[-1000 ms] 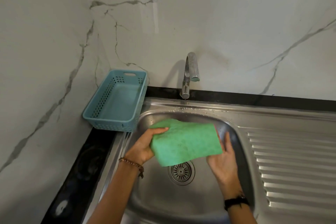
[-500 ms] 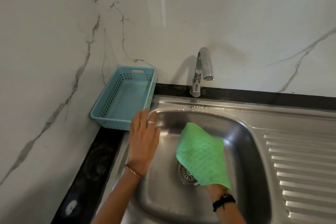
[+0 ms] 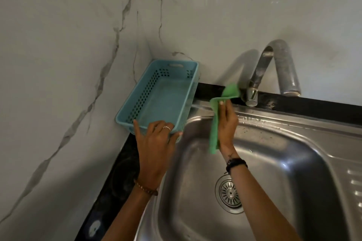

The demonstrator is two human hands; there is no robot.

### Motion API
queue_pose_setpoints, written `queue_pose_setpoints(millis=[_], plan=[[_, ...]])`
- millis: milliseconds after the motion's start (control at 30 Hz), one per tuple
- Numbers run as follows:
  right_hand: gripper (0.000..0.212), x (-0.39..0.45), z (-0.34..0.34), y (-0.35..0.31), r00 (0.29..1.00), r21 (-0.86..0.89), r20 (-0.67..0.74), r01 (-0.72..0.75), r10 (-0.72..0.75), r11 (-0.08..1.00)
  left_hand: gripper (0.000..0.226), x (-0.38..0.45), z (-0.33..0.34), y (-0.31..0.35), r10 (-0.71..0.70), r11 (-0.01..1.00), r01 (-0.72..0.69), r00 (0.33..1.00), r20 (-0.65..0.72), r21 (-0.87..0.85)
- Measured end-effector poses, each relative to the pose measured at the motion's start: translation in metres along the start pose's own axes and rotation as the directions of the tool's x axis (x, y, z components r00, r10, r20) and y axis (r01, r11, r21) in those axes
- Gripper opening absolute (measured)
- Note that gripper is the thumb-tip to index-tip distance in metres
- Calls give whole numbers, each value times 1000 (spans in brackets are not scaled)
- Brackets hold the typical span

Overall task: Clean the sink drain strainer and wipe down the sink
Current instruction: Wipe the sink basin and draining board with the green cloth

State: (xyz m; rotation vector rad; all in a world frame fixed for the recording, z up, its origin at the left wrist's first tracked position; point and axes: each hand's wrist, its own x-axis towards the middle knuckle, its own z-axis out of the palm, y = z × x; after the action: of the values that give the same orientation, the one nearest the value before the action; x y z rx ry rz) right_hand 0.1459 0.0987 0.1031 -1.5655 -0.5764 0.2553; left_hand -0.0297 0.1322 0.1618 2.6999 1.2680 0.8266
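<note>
Green cloth (image 3: pixel 214 123) is held in the right hand (image 3: pixel 226 123) near the tap (image 3: pixel 274 68). Left hand (image 3: pixel 156 139) grips the blue basket (image 3: pixel 164 96) beside the sink (image 3: pixel 274 162).

White marble-look walls (image 3: pixel 235 6) (grey veins), meeting in a corner above a black countertop (image 3: pixel 117 178)
</note>
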Motion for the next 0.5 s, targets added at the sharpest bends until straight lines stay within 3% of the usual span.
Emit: queue_pose_setpoints(millis=[33,100,133,233,400,500], plan=[[39,3,12,9,995,-179,97,49,-32,983,19,0,0,0,3,1000,-3,1000,-4,4],[43,4,36,28,963,-594,270,171,-6,786,24,-2,1,0,21,999,-21,1000,10,26],[43,1,47,34,942,-667,335,252,-20,701,26,-3,2,0,25,999,-25,1000,12,40],[41,-18,72,28,905,-658,413,375,-103,653,25,-4,4,-1,15,997,-16,1000,23,70],[49,-60,78,26,841,-492,500,473,-207,731,21,-2,2,0,18,997,-20,999,36,70],[41,-84,72,31,797,-422,593,424,-110,801,16,-2,1,3,18,997,-20,999,28,74]])
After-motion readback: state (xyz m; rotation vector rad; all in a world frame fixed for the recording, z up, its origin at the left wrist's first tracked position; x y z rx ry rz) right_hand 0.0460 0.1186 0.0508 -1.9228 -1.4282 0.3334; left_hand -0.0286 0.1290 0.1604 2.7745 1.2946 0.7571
